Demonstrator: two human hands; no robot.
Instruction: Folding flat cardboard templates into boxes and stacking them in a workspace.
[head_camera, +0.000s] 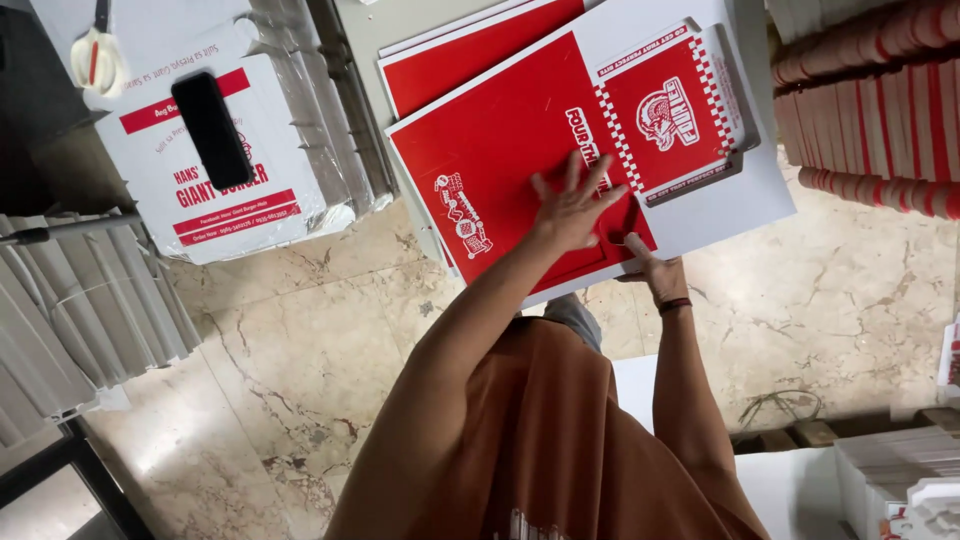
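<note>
We are pressing our left hand (572, 207), fingers splayed wide, flat on the red flattened carton blank (500, 170) at twelve o'clock, while our right hand (655, 268) is pinching its near edge.

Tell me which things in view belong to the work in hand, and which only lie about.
In hand:
- flat red-and-white cardboard box blank, pressed by left hand, gripped at its edge by right hand

Lying about:
- black phone
- white folded box under it
- stacked red-and-white boxes

Even, bright indoor light; floor (300, 340) glare, slight edge blur.
</note>
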